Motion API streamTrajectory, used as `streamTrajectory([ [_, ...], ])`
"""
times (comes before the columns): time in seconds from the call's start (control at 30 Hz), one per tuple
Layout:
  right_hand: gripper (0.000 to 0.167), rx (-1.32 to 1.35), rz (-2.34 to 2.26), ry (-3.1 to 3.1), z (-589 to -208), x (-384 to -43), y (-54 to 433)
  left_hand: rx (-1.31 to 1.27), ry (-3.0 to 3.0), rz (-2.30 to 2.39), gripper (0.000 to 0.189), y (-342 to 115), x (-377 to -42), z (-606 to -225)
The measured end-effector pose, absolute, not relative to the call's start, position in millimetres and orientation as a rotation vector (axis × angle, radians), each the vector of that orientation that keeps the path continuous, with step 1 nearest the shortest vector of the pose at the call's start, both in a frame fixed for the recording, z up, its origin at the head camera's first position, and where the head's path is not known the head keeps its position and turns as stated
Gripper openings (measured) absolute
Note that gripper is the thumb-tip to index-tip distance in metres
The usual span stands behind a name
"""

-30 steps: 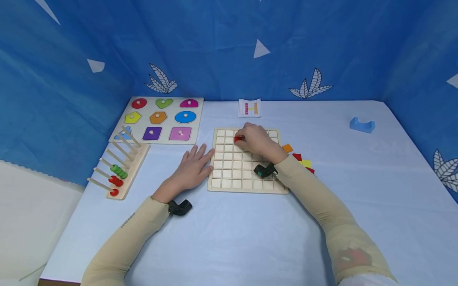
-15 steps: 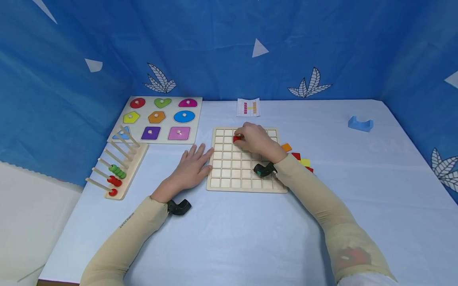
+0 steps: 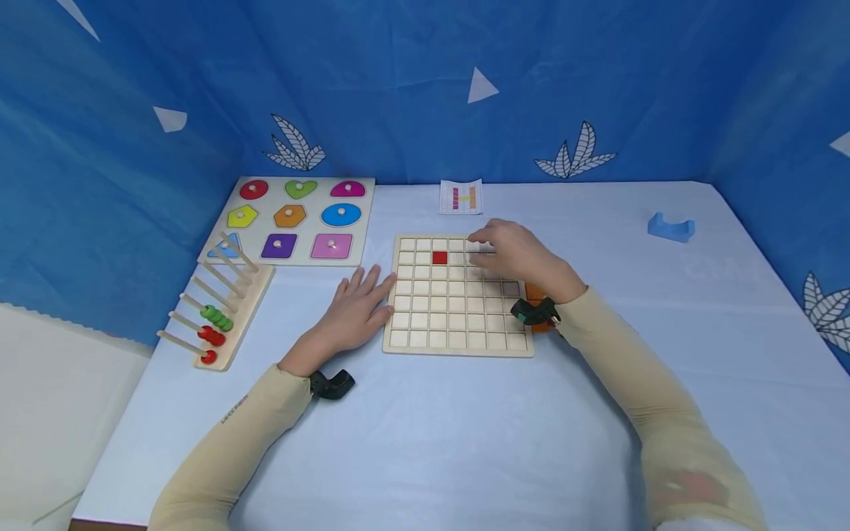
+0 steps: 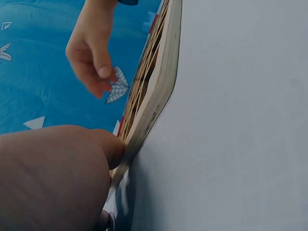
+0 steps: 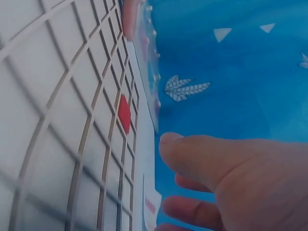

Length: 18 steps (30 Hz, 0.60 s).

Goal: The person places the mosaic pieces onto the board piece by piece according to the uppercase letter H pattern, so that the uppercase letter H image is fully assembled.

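A wooden grid board [image 3: 438, 321] lies flat on the table. In one of its upper-left cells sits a red square tile [image 3: 440, 257], also visible in the right wrist view. My left hand [image 3: 353, 313] rests beside the board with fingers spread, touching its left edge; the left wrist view has the thumb against the wooden side. Over the upper right of the board hovers my right hand [image 3: 521, 254], fingers loosely bent and apart, with nothing held. Orange tiles [image 3: 535, 293] lie at the board's right edge, partly hidden by the right wrist.
A pattern card [image 3: 461, 198] lies behind the board. At the back left is a shape puzzle board [image 3: 364, 252], and in front of it a peg stand [image 3: 249, 313] with red and green beads. A blue holder [image 3: 671, 228] stands at the far right.
My right hand has let go of the red tile, leaving it in its cell, and moved to the right. Its wrist now covers most of the loose tiles. My left hand stays in place.
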State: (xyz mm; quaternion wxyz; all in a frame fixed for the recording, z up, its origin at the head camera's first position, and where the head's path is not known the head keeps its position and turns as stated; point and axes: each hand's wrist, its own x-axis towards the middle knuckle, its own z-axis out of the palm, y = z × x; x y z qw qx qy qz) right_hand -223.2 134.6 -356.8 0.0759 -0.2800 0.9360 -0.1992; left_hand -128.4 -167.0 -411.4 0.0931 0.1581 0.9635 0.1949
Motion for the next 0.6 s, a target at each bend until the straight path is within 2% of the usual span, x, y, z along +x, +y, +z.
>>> streamTrajectory([
  [0.33, 0.043, -0.761, -0.536, 2.849, -352.1, -199.0, 196.0, 0.464, 2.868, 0.54, 0.064, -166.7, -127.7, -410.5],
  [0.6, 0.045, -0.647, -0.522, 2.867, -352.9, -180.3, 227.3, 0.48, 2.869, 0.58, 0.064, -165.8, -128.0, -412.2],
])
